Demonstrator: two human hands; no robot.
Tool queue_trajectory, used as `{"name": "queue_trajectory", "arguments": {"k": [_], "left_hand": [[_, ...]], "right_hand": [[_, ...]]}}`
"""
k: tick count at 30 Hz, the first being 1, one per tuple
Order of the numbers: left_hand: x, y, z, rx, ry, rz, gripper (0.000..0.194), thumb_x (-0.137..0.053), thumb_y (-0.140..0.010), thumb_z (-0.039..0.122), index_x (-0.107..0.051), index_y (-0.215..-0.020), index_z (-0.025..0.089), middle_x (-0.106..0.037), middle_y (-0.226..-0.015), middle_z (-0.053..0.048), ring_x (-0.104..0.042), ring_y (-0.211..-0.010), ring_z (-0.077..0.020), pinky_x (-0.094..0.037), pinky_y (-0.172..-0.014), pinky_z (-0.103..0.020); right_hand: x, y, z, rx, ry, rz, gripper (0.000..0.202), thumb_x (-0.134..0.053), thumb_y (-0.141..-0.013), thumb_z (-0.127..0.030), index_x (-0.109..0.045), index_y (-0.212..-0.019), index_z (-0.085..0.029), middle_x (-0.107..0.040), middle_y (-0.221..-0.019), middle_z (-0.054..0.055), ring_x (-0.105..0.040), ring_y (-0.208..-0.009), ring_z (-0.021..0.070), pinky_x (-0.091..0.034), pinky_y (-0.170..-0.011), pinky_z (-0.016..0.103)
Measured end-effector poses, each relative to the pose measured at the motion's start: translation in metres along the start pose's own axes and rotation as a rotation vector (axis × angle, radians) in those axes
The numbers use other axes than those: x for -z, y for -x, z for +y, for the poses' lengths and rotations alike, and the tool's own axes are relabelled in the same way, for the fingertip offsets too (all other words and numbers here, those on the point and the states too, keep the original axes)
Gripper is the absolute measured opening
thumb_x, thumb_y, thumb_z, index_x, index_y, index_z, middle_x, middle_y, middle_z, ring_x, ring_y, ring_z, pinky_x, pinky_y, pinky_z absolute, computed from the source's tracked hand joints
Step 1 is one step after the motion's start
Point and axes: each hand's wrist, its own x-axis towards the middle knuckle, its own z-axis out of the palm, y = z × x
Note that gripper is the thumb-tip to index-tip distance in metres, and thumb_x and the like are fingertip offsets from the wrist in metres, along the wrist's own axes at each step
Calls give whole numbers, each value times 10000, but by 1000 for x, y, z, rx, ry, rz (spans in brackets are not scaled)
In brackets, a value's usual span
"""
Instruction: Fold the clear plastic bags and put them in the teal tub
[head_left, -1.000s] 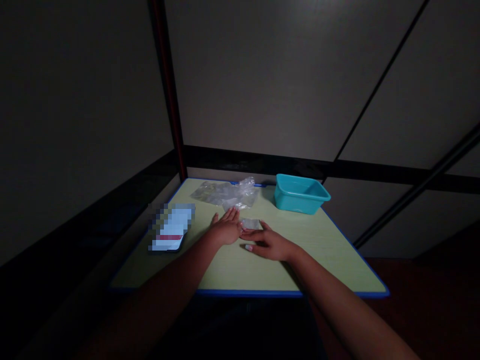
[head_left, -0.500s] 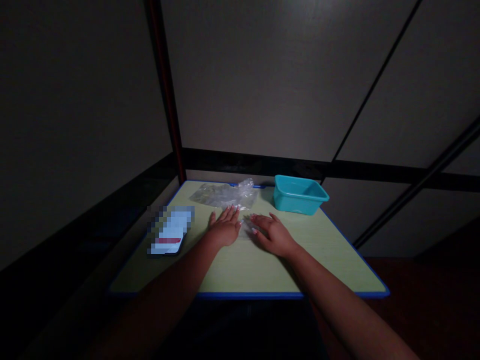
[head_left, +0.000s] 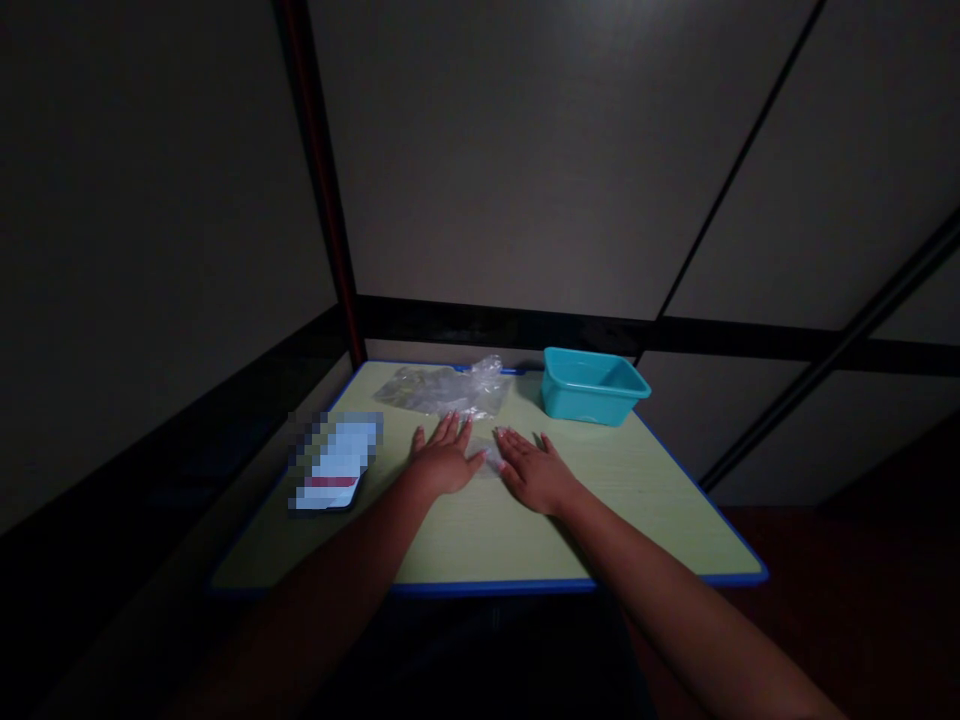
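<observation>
A small, clear plastic piece (head_left: 489, 461), perhaps a bag, lies flat at the middle of the table (head_left: 480, 545). My left hand (head_left: 444, 462) rests palm down over its left side, fingers stretched and thumb apart. On its right side lies my right hand (head_left: 536, 472), also palm down with the fingers extended. Both hands partly cover the plastic, so its outline is hard to make out. Just beyond my fingertips is a larger, crumpled clear plastic bag (head_left: 442, 388).
A turquoise plastic basket (head_left: 595, 390) stands at the back right of the table. A phone (head_left: 337, 462) with a lit, blurred screen lies near the left edge. Wall panels (head_left: 487, 180) rise behind and to the left. The table has a blue rim.
My right hand has flattened onto the small plastic and its fingers have straightened. My left hand stays nearly in place, its thumb now further out over the plastic. The view has shifted slightly.
</observation>
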Motion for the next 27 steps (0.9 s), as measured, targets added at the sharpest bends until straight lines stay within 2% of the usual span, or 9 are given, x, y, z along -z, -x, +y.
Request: {"name": "queue_trajectory", "arguments": {"k": [5, 10, 14, 17, 19, 22, 27], "left_hand": [[-1, 0, 0, 5, -37, 6, 880, -175, -788, 731, -49, -1464, 183, 36, -1510, -63, 42, -1389, -257, -48, -1055, -589], [-1, 0, 0, 6, -37, 5, 1027, -214, -695, 827, -29, -1463, 171, 26, -1510, -76, 57, -1383, -296, -54, -1047, -600], [-1, 0, 1, 46, -50, 26, 993, -224, -713, 810, -68, -1464, 179, 6, -1511, -90, 63, -1381, -300, -17, -1037, -617], [0, 1, 3, 56, -56, 129, 888, -210, -786, 743, -108, -1462, 176, 6, -1512, -100, 70, -1383, -291, 28, -1024, -630], [1, 4, 7, -40, -53, 207, 813, -220, -831, 688, -105, -1462, 189, 14, -1515, -89, 76, -1383, -279, 14, -1034, -617], [4, 8, 17, -254, -49, 280, 723, -254, -873, 615, -98, -1461, 224, -2, -1523, -53, 69, -1386, -258, -18, -1059, -579], [4, 14, 32, -416, -61, 457, 719, -280, -895, 561, -85, -1461, 162, -20, -1521, -79, 33, -1391, -232, 69, -1072, -542]], "right_hand": [[-1, 0, 0, -103, 47, -16, 570, -203, -921, -370, -164, -1449, -158, -212, -1491, 87, -143, -1378, 189, -121, -1063, 553], [0, 1, 1, -165, 87, -68, 608, -195, -913, -412, -123, -1456, -149, -107, -1514, 62, -57, -1390, 207, -135, -1054, 558], [4, 3, 2, -178, 77, -109, 618, -188, -912, -448, -91, -1462, -182, -47, -1520, 45, -23, -1391, 217, -127, -1052, 565], [4, 3, 2, -174, 66, -106, 613, -174, -915, -449, -87, -1463, -188, -42, -1520, 44, -20, -1392, 204, -122, -1056, 559], [4, 3, 3, -174, 62, -101, 613, -173, -914, -455, -98, -1462, -190, -42, -1519, 47, -13, -1392, 206, -114, -1058, 557], [1, 2, 4, -174, 60, -99, 617, -198, -909, -451, -106, -1462, -193, -36, -1520, 55, -1, -1391, 220, -108, -1057, 563], [-1, 1, 7, -185, 78, -98, 614, -245, -900, -393, -105, -1463, -192, -34, -1521, 63, 3, -1390, 235, -102, -1052, 577]]}}
